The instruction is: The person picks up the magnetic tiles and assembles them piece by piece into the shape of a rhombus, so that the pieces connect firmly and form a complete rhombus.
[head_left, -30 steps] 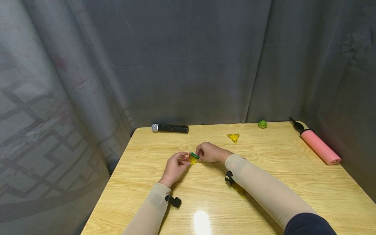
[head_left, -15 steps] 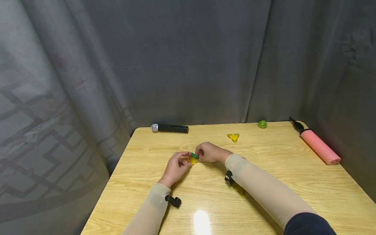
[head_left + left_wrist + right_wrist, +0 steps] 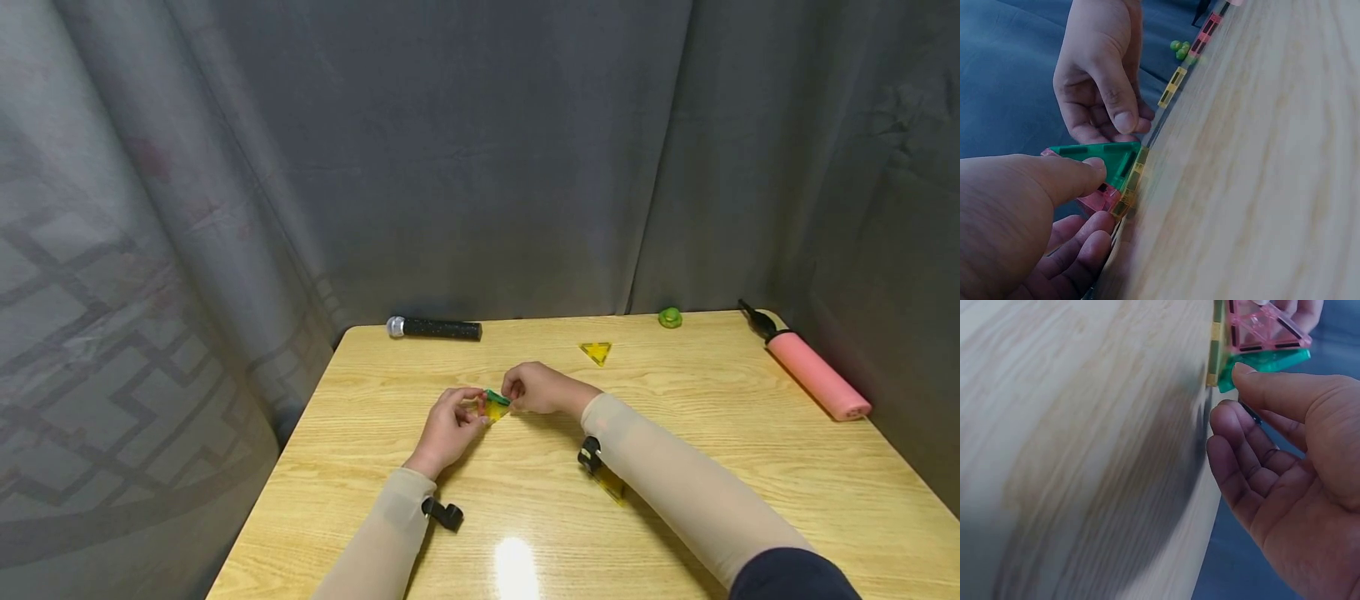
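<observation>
My left hand grips a small standing group of translucent magnetic tiles. A pink triangular tile and a green triangular tile lean together over a yellow tile lying on the table. In the left wrist view the thumb lies over the green tile and the fingers curl below, by the pink and yellow ones. My right hand is just right of the green tile. Its thumb tip overlaps the green tile's corner in the right wrist view, with a gap between thumb and loosely bent fingers.
Another yellow triangular tile lies farther back; one more yellow tile is partly under the right forearm. A toy microphone, a small green toy and a pink hand pump line the table's back and right edges.
My left fingers have settled around the pink tile, which shows upright beside the green one. The right hand has shifted slightly right, away from the green tile.
</observation>
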{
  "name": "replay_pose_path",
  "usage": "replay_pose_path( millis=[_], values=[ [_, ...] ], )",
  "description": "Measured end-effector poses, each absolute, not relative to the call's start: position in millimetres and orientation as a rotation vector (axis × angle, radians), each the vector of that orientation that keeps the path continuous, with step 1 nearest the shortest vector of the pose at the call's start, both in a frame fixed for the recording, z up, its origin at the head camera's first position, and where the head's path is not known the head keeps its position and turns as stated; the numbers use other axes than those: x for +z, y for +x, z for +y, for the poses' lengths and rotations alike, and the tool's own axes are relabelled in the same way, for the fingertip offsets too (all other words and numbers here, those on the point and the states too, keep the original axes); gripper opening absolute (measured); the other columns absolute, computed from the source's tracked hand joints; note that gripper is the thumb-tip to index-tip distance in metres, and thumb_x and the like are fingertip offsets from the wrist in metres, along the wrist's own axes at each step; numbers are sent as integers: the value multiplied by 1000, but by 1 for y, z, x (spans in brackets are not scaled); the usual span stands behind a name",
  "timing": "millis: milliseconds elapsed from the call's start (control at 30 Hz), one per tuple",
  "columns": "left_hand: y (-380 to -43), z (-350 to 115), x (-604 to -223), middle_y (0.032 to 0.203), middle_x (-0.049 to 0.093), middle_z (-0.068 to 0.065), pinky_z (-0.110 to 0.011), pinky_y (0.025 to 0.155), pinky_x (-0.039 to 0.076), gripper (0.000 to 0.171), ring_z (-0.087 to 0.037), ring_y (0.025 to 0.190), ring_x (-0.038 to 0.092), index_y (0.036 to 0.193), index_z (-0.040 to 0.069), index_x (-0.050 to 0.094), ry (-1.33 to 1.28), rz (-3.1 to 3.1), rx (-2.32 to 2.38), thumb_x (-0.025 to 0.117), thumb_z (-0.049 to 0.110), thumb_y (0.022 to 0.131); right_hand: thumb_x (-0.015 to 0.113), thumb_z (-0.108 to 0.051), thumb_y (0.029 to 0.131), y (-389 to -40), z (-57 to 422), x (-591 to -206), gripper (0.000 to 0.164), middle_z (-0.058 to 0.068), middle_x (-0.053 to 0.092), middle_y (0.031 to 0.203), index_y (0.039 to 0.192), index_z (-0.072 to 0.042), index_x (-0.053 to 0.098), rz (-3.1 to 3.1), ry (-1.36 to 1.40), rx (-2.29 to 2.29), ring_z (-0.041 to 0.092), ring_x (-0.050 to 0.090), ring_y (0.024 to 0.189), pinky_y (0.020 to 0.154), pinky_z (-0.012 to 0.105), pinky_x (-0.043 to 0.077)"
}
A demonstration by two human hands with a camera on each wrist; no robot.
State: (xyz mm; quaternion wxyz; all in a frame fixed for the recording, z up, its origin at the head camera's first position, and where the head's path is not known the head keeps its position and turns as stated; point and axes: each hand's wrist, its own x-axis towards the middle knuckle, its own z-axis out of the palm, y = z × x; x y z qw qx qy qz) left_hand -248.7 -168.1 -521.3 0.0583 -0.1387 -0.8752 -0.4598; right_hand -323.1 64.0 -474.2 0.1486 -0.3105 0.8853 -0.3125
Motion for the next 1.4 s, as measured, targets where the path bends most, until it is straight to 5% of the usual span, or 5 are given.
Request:
replay_pose_path(
  millis=[433, 733, 1000, 1267, 1400],
  values=[
    [-246, -165, -521, 123, 63, -6, -26, 73, 58, 42, -10, 81, 67, 131, 19, 69, -411, -2640, -1400, 83, 13, 92, 77, -9, 96, -314, 95, -477, 12, -4, 68, 94, 107, -11, 74, 2539, -838, -1077, 13, 64, 86, 78, 33, 56],
    [-246, -166, -520, 124, 62, -4, -27, 73, 58, 39, -10, 82, 68, 130, 18, 68, -402, -2642, -1439, 82, 15, 93, 78, -9, 95, -303, 121, -471, 20, 11, 70, 107, 114, -5, 73, 2577, -808, -1197, 17, 65, 89, 79, 38, 56],
    [-247, -166, -520, 123, 62, -4, -27, 74, 59, 39, -10, 83, 68, 129, 19, 69, -394, -2641, -1438, 83, 16, 93, 79, -11, 95, -293, 147, -468, 23, 1, 69, 102, 117, -5, 74, 2651, -700, -1235, 20, 64, 89, 69, 33, 55],
    [-247, -167, -521, 124, 62, -7, -26, 76, 59, 39, -10, 85, 68, 129, 20, 69, -383, -2644, -1427, 83, 14, 93, 76, -14, 98, -287, 171, -474, 29, 15, 66, 117, 125, -6, 70, 2615, -546, -1322, 30, 67, 76, 66, 40, 59],
    [-246, -167, -520, 124, 62, -9, -26, 76, 59, 38, -11, 85, 68, 128, 18, 69, -392, -2628, -1432, 83, 13, 93, 77, -16, 97, -285, 182, -476, 32, 18, 64, 119, 126, -6, 69, 2611, -488, -1360, 35, 67, 82, 63, 41, 59]
  ],
)
